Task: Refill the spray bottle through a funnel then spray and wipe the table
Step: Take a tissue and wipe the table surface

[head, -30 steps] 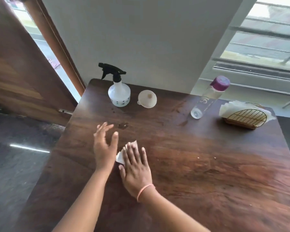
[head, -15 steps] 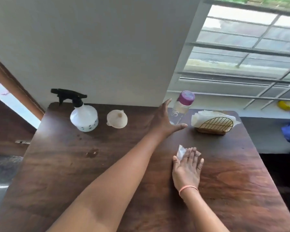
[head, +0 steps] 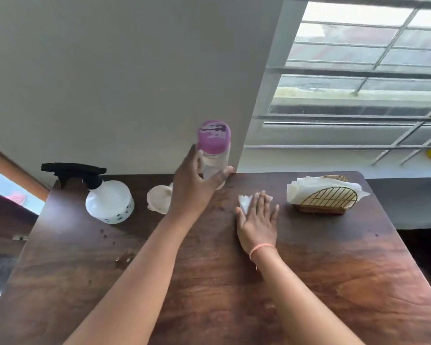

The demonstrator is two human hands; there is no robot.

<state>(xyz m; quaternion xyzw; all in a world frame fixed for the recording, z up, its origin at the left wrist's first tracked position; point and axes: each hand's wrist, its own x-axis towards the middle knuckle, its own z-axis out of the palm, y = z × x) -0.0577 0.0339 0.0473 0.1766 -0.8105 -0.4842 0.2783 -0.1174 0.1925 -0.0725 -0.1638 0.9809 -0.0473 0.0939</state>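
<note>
Gripping the clear, purple-capped bottle, left hand; right hand lies flat, unclenched, on tissue.

No text, label, brand or number can be read anywhere in this view. The clear bottle with the purple cap shows no legible lettering (its wall is blurred and partly covered by fingers). The white spray bottle carries only small dark specks near its base, too small to read as writing.
</note>
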